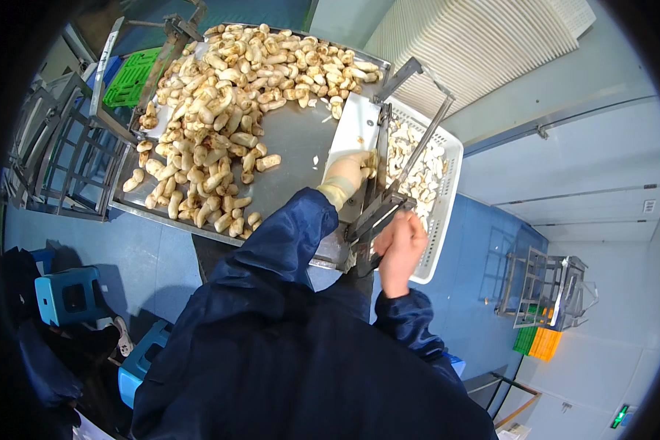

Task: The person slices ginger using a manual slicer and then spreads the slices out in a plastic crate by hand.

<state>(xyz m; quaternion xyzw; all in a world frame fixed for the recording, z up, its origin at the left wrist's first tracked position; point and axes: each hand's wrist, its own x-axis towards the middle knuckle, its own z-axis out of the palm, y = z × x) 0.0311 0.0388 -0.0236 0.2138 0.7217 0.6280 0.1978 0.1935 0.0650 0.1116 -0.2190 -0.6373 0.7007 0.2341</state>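
My left hand (pixel 348 172), in a pale glove, reaches over a white board (pixel 354 126) at the tray's right edge. Its fingers close on a mushroom beside the blade of a metal lever slicer (pixel 380 214); only a brownish bit of the mushroom shows. Bare and closed, my right hand (pixel 402 246) grips the near end of the slicer's lever, its dark handle mostly hidden by the fingers. Whole cream and brown mushrooms (pixel 213 110) lie heaped on the steel tray (pixel 295 139). Pale slices (pixel 418 165) fill a white perforated basket (pixel 451 172) right of the blade.
A second lever slicer (pixel 172 44) stands at the tray's left side, near a green crate (pixel 130 77). Blue stools (pixel 70 295) and a seated person's shoe (pixel 123 336) are at lower left. Metal racks (pixel 543 290) stand at right. A ribbed white panel (pixel 477 44) rises behind the basket.
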